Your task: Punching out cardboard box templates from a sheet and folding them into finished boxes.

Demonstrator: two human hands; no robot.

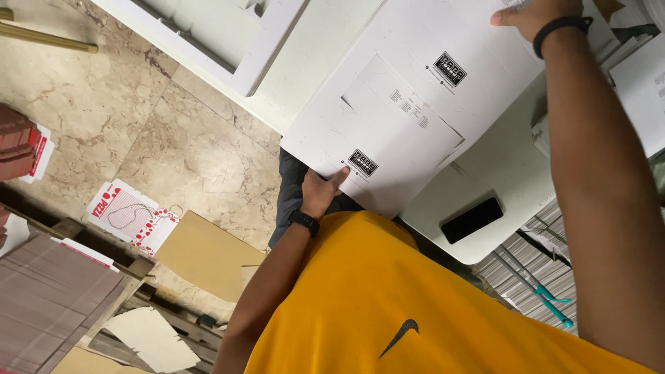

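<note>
The left hand (322, 190) pinches the near edge of a flat white cardboard box blank (409, 104); the right hand (533, 15) grips its far edge. The blank lies on a white table (499, 166).

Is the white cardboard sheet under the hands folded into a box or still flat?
Flat: the white cardboard sheet lies spread on the table, creases unfolded, held by the left hand and right hand.

You hold a flat white die-cut cardboard sheet (409, 104), black print marks on it, lying on the table toward one o'clock.
</note>
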